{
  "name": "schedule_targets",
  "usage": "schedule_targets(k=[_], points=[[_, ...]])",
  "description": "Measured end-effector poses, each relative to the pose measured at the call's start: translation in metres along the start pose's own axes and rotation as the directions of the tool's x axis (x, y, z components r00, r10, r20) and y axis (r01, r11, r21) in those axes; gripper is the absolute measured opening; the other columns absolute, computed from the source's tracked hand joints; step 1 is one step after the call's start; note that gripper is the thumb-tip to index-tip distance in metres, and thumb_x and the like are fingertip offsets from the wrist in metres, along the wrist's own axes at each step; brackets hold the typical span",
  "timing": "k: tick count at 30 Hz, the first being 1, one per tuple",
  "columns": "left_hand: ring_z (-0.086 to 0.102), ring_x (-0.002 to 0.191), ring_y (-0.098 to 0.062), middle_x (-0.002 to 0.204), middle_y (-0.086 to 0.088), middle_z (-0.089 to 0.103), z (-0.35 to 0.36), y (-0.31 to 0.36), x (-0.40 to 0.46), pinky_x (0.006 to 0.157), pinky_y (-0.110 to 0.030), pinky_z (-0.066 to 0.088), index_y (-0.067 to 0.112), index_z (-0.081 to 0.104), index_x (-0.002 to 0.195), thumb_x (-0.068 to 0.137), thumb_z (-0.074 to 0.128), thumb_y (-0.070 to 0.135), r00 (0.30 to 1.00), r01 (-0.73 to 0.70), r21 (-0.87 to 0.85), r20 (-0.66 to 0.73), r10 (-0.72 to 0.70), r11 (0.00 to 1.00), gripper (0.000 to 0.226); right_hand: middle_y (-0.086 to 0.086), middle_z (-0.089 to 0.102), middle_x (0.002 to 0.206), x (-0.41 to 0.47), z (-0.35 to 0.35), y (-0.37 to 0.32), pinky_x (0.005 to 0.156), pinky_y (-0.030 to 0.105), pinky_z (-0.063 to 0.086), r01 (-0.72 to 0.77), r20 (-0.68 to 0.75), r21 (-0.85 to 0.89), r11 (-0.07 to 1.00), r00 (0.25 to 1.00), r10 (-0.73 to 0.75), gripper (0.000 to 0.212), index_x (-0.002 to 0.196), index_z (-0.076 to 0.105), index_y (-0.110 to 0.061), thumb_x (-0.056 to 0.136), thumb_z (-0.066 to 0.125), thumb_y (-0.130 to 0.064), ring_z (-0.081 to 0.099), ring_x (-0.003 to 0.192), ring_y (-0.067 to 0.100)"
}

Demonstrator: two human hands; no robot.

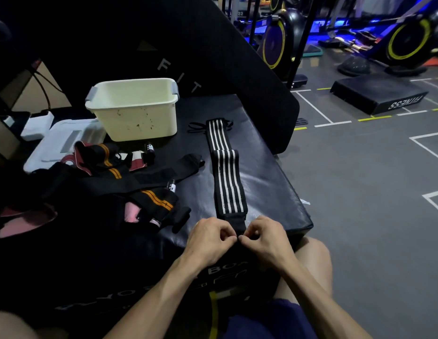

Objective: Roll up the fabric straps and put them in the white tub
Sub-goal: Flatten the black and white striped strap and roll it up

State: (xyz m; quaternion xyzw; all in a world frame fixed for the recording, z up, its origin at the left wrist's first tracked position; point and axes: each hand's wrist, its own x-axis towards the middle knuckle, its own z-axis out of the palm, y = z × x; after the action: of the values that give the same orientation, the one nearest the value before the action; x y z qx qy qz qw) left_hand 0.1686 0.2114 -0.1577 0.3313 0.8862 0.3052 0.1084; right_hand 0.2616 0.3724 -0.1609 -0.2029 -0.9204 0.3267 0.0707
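Here the white tub [132, 110] stands at the far left of the black padded box [269, 182], and nothing can be seen inside it; only some dark marks show on its front wall. The striped strap [226, 177], black with 4 white lines, lies stretched from near the tub toward the person. The left hand [209, 237] and right hand [265, 237] both pinch its near end. A pile of other straps [130, 182] lies left, outside the tub.
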Motion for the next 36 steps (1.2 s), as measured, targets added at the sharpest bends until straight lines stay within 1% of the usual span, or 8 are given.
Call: schedule_targets(k=[4,8,11,14,18,25,29,36], points=[[0.061,0.074,0.001,0.072,0.016,0.068,0.0,0.002,-0.003,0.065,-0.018,0.042,0.033,0.074,0.091,0.084,0.076,0.041,0.998,-0.01,-0.01,-0.056,0.009,1.0,0.011,-0.006,0.056,0.079,0.007,-0.005,-0.001,0.061,0.01,0.039,-0.061,0.056,0.023,0.998,0.997,0.059,0.021,0.063,0.07,-0.018,0.073,0.084,-0.029,0.056,0.072,0.002],[0.06,0.086,-0.005,0.087,0.014,0.071,0.006,-0.007,-0.009,0.079,-0.027,0.049,0.035,0.076,0.094,0.086,0.073,0.047,0.983,-0.146,0.054,-0.107,0.151,0.988,0.015,-0.004,0.057,0.081,0.011,-0.007,-0.004,0.061,0.01,0.039,-0.087,0.09,0.01,0.996,0.992,0.086,0.021,0.062,0.069,-0.016,0.072,0.084,-0.028,0.056,0.074,0.004],[0.058,0.08,-0.01,0.084,0.014,0.066,0.013,-0.019,-0.012,0.07,-0.036,0.054,0.034,0.078,0.091,0.086,0.063,0.053,0.948,-0.264,0.138,-0.148,0.283,0.955,0.025,-0.002,0.057,0.08,0.012,-0.007,-0.006,0.06,0.011,0.04,-0.106,0.092,0.025,0.994,0.99,0.104,0.022,0.061,0.068,-0.014,0.071,0.084,-0.026,0.056,0.073,0.005],[0.056,0.082,-0.012,0.088,0.015,0.062,0.018,-0.029,-0.014,0.064,-0.033,0.051,0.033,0.077,0.095,0.086,0.064,0.051,0.891,-0.373,0.22,-0.185,0.414,0.902,0.024,-0.005,0.056,0.074,0.01,-0.01,-0.009,0.059,0.012,0.04,-0.109,0.091,0.04,0.993,0.99,0.105,0.021,0.064,0.069,-0.012,0.071,0.084,-0.024,0.055,0.068,0.002],[0.056,0.084,-0.014,0.092,0.013,0.062,0.02,-0.032,-0.015,0.065,-0.032,0.047,0.031,0.077,0.097,0.091,0.067,0.045,0.863,-0.402,0.249,-0.218,0.455,0.881,0.018,-0.005,0.059,0.069,0.004,-0.011,-0.008,0.061,0.01,0.041,-0.074,0.052,0.115,0.991,0.996,0.068,0.019,0.068,0.071,-0.016,0.069,0.088,-0.024,0.056,0.07,-0.008],[0.052,0.088,-0.01,0.091,0.017,0.059,0.02,-0.021,-0.018,0.075,-0.036,0.049,0.033,0.073,0.095,0.092,0.061,0.047,0.934,-0.256,0.129,-0.224,0.28,0.958,0.018,-0.012,0.055,0.084,-0.01,0.0,0.015,0.067,0.01,0.042,0.135,-0.011,0.06,0.989,0.991,-0.135,0.019,0.08,0.072,-0.026,0.075,0.086,-0.038,0.058,0.077,0.002],[0.045,0.09,-0.009,0.088,0.018,0.06,0.019,-0.013,-0.017,0.082,-0.034,0.047,0.032,0.073,0.093,0.094,0.058,0.047,0.965,-0.138,0.098,-0.212,0.156,0.986,0.021,-0.014,0.052,0.083,-0.007,0.004,0.017,0.065,0.029,0.048,0.188,-0.033,-0.093,0.978,0.981,-0.192,0.019,0.083,0.067,-0.029,0.084,0.074,-0.047,0.057,0.075,0.007],[0.052,0.109,-0.015,0.096,0.011,0.071,0.011,0.005,-0.001,0.092,-0.032,0.044,0.03,0.075,0.097,0.093,0.061,0.051,0.985,0.135,0.096,-0.122,-0.123,0.986,0.025,-0.009,0.062,0.072,0.035,-0.021,-0.006,0.058,0.026,0.038,-0.017,0.313,-0.241,0.97,0.945,0.094,0.033,0.062,0.058,-0.03,0.08,0.077,-0.05,0.061,0.077,0.015]])
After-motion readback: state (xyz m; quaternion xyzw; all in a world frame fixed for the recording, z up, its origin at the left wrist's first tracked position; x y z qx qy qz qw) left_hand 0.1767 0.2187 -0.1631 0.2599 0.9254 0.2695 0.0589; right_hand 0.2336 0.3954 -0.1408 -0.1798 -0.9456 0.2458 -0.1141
